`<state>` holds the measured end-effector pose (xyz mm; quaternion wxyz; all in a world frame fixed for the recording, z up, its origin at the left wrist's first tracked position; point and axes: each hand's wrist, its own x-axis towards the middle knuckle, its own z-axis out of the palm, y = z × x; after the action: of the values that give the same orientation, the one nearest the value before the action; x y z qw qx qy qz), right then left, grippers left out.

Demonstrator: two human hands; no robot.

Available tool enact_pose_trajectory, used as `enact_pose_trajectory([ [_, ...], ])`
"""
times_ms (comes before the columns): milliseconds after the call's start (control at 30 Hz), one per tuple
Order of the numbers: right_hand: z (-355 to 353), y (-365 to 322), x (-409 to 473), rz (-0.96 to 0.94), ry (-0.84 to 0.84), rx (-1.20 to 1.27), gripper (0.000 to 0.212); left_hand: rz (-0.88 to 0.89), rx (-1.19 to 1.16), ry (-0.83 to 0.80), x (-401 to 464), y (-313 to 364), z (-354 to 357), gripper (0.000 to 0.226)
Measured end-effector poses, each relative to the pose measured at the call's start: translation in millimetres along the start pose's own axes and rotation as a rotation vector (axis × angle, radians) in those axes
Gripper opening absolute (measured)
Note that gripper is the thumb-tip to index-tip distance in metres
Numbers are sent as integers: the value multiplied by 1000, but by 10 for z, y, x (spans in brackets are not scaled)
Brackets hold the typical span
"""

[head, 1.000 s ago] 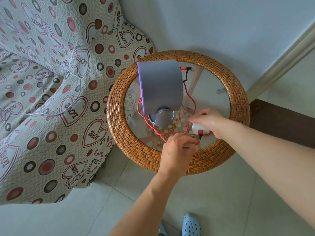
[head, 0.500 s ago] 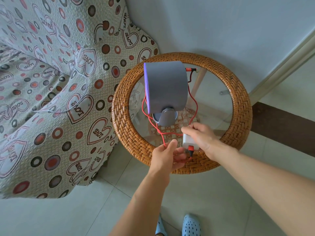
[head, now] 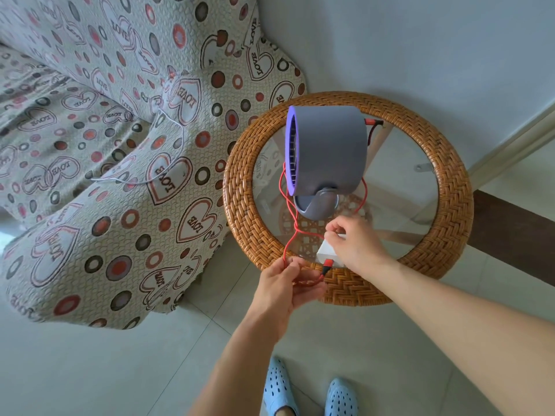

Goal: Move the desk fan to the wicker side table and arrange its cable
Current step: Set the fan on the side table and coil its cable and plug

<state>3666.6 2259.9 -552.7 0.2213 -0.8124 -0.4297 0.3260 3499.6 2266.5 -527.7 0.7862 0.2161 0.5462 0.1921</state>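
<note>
A sofa with a heart-print cover (head: 99, 181) sits beside the round wicker table with a glass top (head: 450, 217). The left hand (head: 283, 288) pinches the thin red cable (head: 289, 241). The grey and purple desk fan (head: 327, 151) stands on the glass. The right hand (head: 357, 246) grips the white plug block (head: 327, 253).

Pale tiled floor (head: 90, 370); plain white wall (head: 420, 40); sofa (head: 75, 175) under heart-patterned cover.

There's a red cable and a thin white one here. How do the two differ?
The red cable lies looped on the wicker table, running from the fan to a white charger; the white cable lies loose on the patterned sofa cover. The red one is pinched by the left hand; the white one is untouched. Red looks thicker. Both curve slackly.
</note>
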Motion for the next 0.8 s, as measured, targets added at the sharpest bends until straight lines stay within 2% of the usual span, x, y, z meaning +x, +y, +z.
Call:
enact_pose_trajectory([
  [100, 50, -70, -26, 1, 0, 34, 11, 56, -186, 38, -3, -52, -24, 4],
  [233, 137, -144, -64, 5, 16, -3, 14, 58, -392, 60, -27, -171, -16, 27],
  [367, 146, -211, -75, 15, 14, -66, 15, -7, -285, 143, -18, -219, 3, 29],
  [567, 172, -302, -105, 43, 17, -24, 17, 23, -384, 321, 12, -171, 63, 40],
  [800, 183, -303, -94, 79, -75, -16, 23, -10, -245, 345, 57, -90, 39, 33],
])
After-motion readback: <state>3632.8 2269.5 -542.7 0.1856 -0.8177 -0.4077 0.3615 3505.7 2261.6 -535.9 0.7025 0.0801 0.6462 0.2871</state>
